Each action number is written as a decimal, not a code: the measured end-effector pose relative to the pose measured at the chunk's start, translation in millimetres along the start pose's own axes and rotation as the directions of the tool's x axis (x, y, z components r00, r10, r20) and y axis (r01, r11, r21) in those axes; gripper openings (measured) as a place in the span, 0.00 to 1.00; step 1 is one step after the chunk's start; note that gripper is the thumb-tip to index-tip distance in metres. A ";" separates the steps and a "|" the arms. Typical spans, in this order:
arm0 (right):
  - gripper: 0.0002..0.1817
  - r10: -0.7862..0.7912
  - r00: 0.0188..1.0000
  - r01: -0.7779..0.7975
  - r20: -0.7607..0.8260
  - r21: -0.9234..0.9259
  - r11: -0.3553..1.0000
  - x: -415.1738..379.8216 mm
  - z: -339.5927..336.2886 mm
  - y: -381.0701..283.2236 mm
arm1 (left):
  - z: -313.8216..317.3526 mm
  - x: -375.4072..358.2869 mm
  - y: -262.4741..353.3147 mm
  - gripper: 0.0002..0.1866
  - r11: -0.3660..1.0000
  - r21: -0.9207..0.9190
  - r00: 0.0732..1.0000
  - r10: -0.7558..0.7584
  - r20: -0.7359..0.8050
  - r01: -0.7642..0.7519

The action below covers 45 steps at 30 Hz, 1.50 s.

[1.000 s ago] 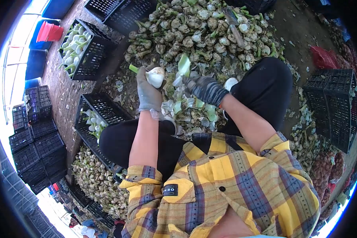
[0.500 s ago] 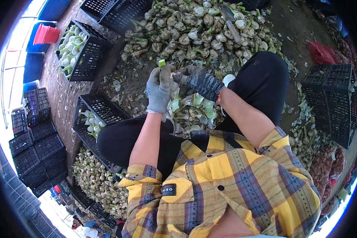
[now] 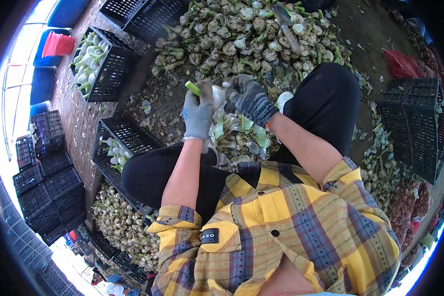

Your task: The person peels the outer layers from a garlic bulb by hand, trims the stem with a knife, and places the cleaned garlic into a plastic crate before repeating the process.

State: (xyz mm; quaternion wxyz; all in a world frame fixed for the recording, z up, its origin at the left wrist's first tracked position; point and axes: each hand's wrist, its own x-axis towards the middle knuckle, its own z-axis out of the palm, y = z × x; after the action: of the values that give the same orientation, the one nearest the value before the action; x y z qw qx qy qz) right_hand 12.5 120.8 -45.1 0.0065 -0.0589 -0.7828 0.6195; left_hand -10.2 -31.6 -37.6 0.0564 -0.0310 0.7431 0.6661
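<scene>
My left hand (image 3: 198, 111), in a light grey glove, grips a white garlic bulb (image 3: 217, 97) with a short green stem (image 3: 192, 88) poking out past the thumb. Close to the bulb's right side is my right hand (image 3: 250, 97) in a dark grey knitted glove. Its fingers are curled, and what they hold, if anything, cannot be made out. Below both hands, peeled skins and leaf scraps (image 3: 241, 133) litter the ground between my legs. In front of me rises a big heap of unpeeled garlic bulbs (image 3: 227, 42).
A wooden-handled tool (image 3: 290, 38) lies on the heap. Black crates of cleaned garlic stand at left, one far (image 3: 108, 69), one by my knee (image 3: 128, 135). More garlic (image 3: 121, 222) lies behind it. Stacked crates (image 3: 49, 192) and a red bucket (image 3: 58, 44) are farther left; another crate (image 3: 412, 123) stands right.
The bulb has turned in my left hand, so its white side shows and the stem leans left. My right hand has tilted upward and shifted slightly right, apart from the left.
</scene>
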 end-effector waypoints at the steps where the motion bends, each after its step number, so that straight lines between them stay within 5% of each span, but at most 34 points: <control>1: 0.10 0.087 0.996 -0.086 -0.012 0.048 0.995 2.4 -2.9 -1.3 | 0.4 0.9 -2.4 0.22 0.999 -0.021 0.999 -0.030 -0.021 0.030; 3: 0.16 0.260 0.965 -0.253 -0.028 0.147 0.956 7.6 -12.0 -3.8 | -0.4 1.5 -0.2 0.22 0.996 -0.044 0.996 -0.083 -0.036 0.081; 5: 0.17 0.349 0.928 -0.371 0.129 0.248 0.895 7.2 -11.7 -4.8 | -1.8 2.4 8.9 0.23 0.991 -0.052 0.991 -0.128 -0.029 0.126; 6: 0.18 0.382 0.899 -0.432 0.213 0.290 0.854 6.0 -10.1 -5.9 | -1.7 2.4 7.7 0.23 0.999 0.026 0.999 -0.028 -0.045 0.029; 7: 0.18 0.199 0.968 -0.212 0.153 0.081 0.974 -0.6 -5.8 -13.9 | -0.9 2.6 5.2 0.23 0.992 0.106 0.996 0.072 -0.053 -0.066; 10: 0.10 -0.049 0.986 0.061 0.160 -0.066 0.996 0.1 0.7 3.4 | -2.5 1.6 -1.2 0.21 0.949 0.267 0.984 0.178 -0.016 -0.168; 12: 0.09 0.091 0.988 -0.089 0.123 -0.022 0.996 2.5 0.3 6.5 | -2.1 4.8 -1.0 0.22 0.950 0.236 0.978 0.207 0.003 -0.202; 14: 0.08 0.148 0.989 -0.148 0.002 -0.020 0.989 7.1 -4.2 3.4 | 5.3 0.4 12.6 0.22 0.999 -0.041 1.000 0.007 -0.025 -0.008; 15: 0.08 0.283 0.958 -0.287 0.052 0.244 0.926 4.8 -10.2 -9.7 | 9.1 -2.5 22.7 0.22 0.979 -0.180 0.995 -0.098 -0.017 0.093; 18: 0.10 0.412 0.898 -0.437 0.157 0.441 0.784 5.9 -14.7 -9.4 | 9.2 -1.1 27.1 0.23 0.973 -0.175 0.987 -0.157 -0.018 0.151; 22: 0.19 0.253 0.907 -0.412 0.337 0.585 0.699 6.5 -6.9 -7.9 | 9.2 0.0 32.6 0.23 0.966 -0.210 0.988 -0.157 -0.008 0.152; 25: 0.20 0.191 0.953 -0.255 0.235 0.282 0.925 3.1 -10.1 -11.7 | 13.4 -3.4 45.8 0.22 0.977 -0.157 0.988 -0.152 -0.032 0.146; 27: 0.18 0.076 0.990 -0.077 0.115 -0.003 0.997 -3.5 -17.4 -32.5 | 14.6 -9.0 45.2 0.21 0.914 -0.174 0.923 -0.381 -0.053 0.367; 30: 0.16 0.036 0.998 -0.044 0.045 0.209 0.977 -3.8 -5.1 -20.6 | 8.3 -2.7 24.0 0.17 0.794 -0.364 0.862 -0.504 0.054 0.487; 31: 0.11 0.222 0.967 -0.254 0.126 0.545 0.799 -4.9 -6.0 -22.5 | 7.5 2.8 18.7 0.17 0.746 -0.459 0.865 -0.489 0.115 0.482; 34: 0.05 0.226 0.949 -0.314 0.218 0.679 0.664 2.0 -16.4 -27.2 | 11.8 1.3 29.5 0.15 0.624 -0.626 0.851 -0.509 0.128 0.467; 38: 0.10 0.400 0.888 -0.351 0.226 0.895 0.274 -2.5 -14.4 -17.9 | 10.9 2.8 30.5 0.14 0.597 -0.659 0.861 -0.482 0.161 0.457; 41: 0.11 0.461 0.856 -0.366 0.232 0.903 0.226 1.6 -16.5 -13.8 | 8.4 3.8 26.2 0.14 0.653 -0.645 0.900 -0.416 0.133 0.397; 45: 0.12 0.346 0.863 -0.501 0.368 0.707 0.500 6.6 -22.6 -35.5 | 1.6 5.9 23.1 0.14 0.772 -0.575 0.956 -0.287 0.063 0.270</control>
State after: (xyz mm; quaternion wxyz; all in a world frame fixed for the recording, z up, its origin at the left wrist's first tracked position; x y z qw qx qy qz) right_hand 4.8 135.4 -5.8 -0.1908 -0.1850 -0.3905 0.8814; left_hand -18.7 -27.2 -15.6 0.1315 -0.1657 0.4936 0.8436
